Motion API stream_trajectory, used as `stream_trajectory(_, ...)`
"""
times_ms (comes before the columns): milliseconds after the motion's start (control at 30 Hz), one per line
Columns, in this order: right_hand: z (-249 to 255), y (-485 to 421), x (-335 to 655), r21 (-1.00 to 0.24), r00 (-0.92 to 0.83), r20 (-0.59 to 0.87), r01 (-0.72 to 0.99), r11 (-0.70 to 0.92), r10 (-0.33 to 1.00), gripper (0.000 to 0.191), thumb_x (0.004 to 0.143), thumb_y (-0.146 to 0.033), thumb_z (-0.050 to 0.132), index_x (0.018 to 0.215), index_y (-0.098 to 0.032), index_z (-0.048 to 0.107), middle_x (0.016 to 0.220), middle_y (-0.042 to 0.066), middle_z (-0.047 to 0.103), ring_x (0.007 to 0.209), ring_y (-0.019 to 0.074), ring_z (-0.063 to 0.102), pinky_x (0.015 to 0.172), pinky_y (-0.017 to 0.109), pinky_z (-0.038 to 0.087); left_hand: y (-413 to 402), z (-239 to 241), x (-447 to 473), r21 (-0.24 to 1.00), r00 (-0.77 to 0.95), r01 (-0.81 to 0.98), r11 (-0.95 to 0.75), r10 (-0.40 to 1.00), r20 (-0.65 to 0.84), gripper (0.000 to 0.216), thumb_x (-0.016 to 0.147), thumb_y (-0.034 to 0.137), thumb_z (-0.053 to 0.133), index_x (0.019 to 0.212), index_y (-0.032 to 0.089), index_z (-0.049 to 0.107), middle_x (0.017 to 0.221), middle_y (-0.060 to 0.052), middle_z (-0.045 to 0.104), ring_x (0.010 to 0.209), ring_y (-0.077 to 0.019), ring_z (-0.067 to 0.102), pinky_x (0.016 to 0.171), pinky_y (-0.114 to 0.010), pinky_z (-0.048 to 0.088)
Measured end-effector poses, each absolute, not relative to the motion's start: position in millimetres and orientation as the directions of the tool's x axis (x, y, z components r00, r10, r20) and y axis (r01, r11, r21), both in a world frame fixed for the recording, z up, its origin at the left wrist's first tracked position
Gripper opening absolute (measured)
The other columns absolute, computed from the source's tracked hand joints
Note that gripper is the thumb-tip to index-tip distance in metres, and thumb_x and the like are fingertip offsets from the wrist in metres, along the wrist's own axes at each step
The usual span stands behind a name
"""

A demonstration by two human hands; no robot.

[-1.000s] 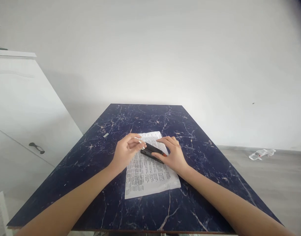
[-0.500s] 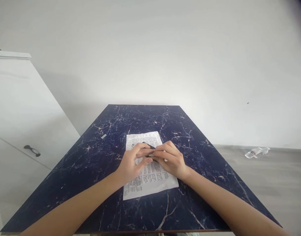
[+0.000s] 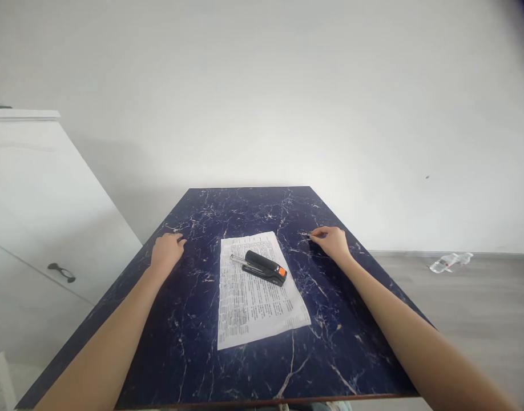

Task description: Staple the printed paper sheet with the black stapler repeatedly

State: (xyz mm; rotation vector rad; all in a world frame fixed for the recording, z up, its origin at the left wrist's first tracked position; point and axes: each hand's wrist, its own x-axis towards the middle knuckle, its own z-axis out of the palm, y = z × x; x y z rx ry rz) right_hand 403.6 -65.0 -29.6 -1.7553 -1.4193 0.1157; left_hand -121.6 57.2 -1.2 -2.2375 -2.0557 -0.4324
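A black stapler with an orange patch lies on a printed sheet of paper in the middle of the table. Its arms are spread apart, and a thin metal piece sticks out at its left end. To the left of the paper, my left hand rests on the tabletop with curled fingers, over the spot where a small grey strip lay. Whatever it holds is hidden. On the right side of the table is my right hand, thumb and fingertips pinched together near the surface. I cannot make out anything in that pinch.
The dark blue marble-patterned table stands against a white wall. A white cabinet with a dark handle is close on the left. On the floor at the right lies a clear crumpled plastic item.
My hands have parted from the stapler, which now lies on the paper. The left moved left, over the small grey strip; the right moved right. The view has shifted slightly.
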Motion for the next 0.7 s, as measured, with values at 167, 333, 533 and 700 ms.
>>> stream_trajectory(167,-39.2,-55.5,402.4,-0.581,0.316,0.427,0.814,-0.011,0.847,0.026,0.081,-0.03,0.066,0.101,-0.021,0.081,0.116,0.013,0.075,0.111,0.0336,0.065,0.107,0.053,0.044,55.0,-1.9,-122.1,0.108,0.03,0.993,-0.056,0.973,0.228,0.043,0.091,0.037,0.06,0.123,0.013,0.076,0.123,-0.024,0.071,0.112,-0.0406,0.068,0.097,-0.048,0.052)
stream_trajectory(333,-44.0,-53.6,402.6,-0.558,0.348,0.448,0.829,-0.046,0.824,0.048,0.081,-0.02,0.06,0.128,-0.016,0.07,0.122,0.016,0.069,0.11,0.0322,0.062,0.106,0.051,0.042,46.9,4.2,-123.2,0.131,0.013,0.991,-0.036,0.985,0.172,0.024,0.085,0.035,0.069,0.097,0.018,0.079,0.098,-0.019,0.078,0.1,-0.0379,0.073,0.088,-0.046,0.055)
stream_trajectory(533,-36.3,-59.8,395.5,-0.573,0.368,0.491,0.819,-0.026,0.79,0.029,0.081,-0.019,0.054,0.101,-0.016,0.074,0.099,0.013,0.069,0.09,0.0281,0.063,0.092,0.045,0.049,44.2,9.2,-112.2,0.175,0.08,0.979,-0.104,0.988,0.135,0.016,0.088,0.023,0.063,0.093,0.019,0.078,0.097,-0.016,0.079,0.096,-0.0362,0.073,0.085,-0.045,0.056)
stream_trajectory(700,-3.5,-83.2,352.3,-0.564,0.251,0.623,0.8,0.204,0.74,0.025,0.093,-0.02,0.046,0.098,-0.02,0.071,0.098,0.01,0.07,0.091,0.0264,0.063,0.085,0.041,0.051,25.5,18.6,-77.0,0.424,0.348,0.803,-0.418,0.907,0.235,0.023,0.096,0.028,0.054,0.109,0.021,0.071,0.113,-0.011,0.075,0.103,-0.0278,0.071,0.093,-0.038,0.054)
